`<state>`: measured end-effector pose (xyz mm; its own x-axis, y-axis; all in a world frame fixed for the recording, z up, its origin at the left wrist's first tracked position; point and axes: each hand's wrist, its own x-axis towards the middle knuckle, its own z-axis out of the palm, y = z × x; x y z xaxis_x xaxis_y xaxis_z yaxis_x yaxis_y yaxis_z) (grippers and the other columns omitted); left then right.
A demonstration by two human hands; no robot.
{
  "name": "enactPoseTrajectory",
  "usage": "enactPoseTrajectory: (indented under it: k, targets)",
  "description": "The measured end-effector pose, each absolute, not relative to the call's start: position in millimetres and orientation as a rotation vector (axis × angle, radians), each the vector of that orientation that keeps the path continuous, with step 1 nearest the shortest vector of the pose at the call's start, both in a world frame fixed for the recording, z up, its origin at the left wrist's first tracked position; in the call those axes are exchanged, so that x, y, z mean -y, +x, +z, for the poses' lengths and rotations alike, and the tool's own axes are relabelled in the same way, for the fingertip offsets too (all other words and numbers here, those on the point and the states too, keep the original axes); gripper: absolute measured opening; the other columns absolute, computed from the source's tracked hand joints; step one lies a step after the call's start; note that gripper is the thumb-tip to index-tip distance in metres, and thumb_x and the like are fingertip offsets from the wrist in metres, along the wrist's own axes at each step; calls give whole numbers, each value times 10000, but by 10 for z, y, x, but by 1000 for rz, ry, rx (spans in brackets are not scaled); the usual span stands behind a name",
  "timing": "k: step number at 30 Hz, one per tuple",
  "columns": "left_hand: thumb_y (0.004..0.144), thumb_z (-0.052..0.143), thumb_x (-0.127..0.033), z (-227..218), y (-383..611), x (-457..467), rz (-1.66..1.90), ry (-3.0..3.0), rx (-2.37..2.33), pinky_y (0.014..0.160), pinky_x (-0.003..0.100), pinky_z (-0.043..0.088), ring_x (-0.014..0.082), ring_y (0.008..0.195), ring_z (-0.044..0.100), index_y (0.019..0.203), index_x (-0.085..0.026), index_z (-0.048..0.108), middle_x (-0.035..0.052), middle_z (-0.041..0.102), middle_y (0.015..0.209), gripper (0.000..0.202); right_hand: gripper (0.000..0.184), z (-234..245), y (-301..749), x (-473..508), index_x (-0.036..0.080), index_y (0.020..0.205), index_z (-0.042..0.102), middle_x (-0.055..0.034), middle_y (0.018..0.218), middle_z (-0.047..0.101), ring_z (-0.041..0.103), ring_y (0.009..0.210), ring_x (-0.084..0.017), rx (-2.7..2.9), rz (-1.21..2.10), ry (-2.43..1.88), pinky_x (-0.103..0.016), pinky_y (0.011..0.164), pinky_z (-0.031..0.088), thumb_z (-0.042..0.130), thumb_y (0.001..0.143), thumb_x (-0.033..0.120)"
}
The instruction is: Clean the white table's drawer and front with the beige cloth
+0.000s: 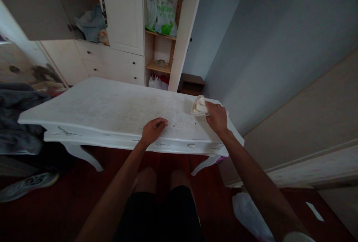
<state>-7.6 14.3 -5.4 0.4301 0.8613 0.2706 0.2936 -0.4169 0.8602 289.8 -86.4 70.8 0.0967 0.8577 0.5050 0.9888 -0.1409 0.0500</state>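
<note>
A cream-coloured cloth [199,106] lies bunched on the right end of a white table [112,102]. My right hand [217,116] grips the cloth and presses it against the tabletop. Nearer the front edge, my left hand [154,130] rests on the table with its fingers curled in; whether anything is inside them is hidden in shadow. Grey smudges mark the table's surface, mostly left of centre. Two small dark specks [173,125] lie between my hands.
Behind the table stands a white wardrobe [123,14] with doors open and plastic bags [165,14] on a shelf. A grey wall [268,48] runs close along the right. Dark clothing [19,119] hangs at the left, above a shoe [30,185]. A plastic bag [250,214] sits on the floor.
</note>
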Motion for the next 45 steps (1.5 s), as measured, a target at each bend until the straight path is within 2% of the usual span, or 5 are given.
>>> enactPoseTrajectory:
  k: [19, 29, 36, 41, 45]
  targets:
    - [856, 557, -474, -14, -107, -119, 948, 2022, -1002, 881, 381, 502, 261, 966, 713, 946, -272, 742, 47, 787, 1027, 289, 618, 22, 2839, 1127, 162, 1611, 280, -146, 1697, 157, 69, 1582, -307, 2224, -152, -1942, -569, 1248, 141, 372, 1037, 373]
    - [779, 641, -554, 40, -165, -175, 849, 1923, -783, 923, 406, 523, 267, 957, 714, 954, -232, 752, 81, 785, 1002, 383, 618, 178, 2796, 1173, 233, 1595, 331, -122, 1672, 281, 179, 1570, -289, 2120, -94, -1786, -586, 1243, 149, 413, 1026, 463]
    - [730, 701, -574, 95, -221, -194, 815, 1840, -702, 926, 426, 530, 266, 945, 714, 911, -236, 770, 79, 789, 984, 390, 340, 396, 2923, 1385, 237, 991, 737, -86, 991, 754, 660, 962, -262, 1618, -169, -1546, -456, 945, 506, 472, 972, 449]
    - [689, 751, -573, 143, -219, -189, 829, 1776, -708, 878, 394, 539, 248, 913, 708, 925, -219, 774, 86, 788, 987, 426, 247, 384, 3360, 1440, 227, 660, 571, 33, 559, 525, 465, 518, -144, 801, 113, -1494, -281, 525, 420, 575, 793, 436]
    - [628, 774, -517, 207, -175, -265, 999, 1613, -848, 629, 286, 494, 162, 675, 618, 866, -189, 762, 72, 760, 901, 405, 268, 299, 3552, 1407, 279, 630, 353, 108, 459, 270, 242, 385, -109, 622, 242, -1421, -255, 391, 274, 423, 776, 493]
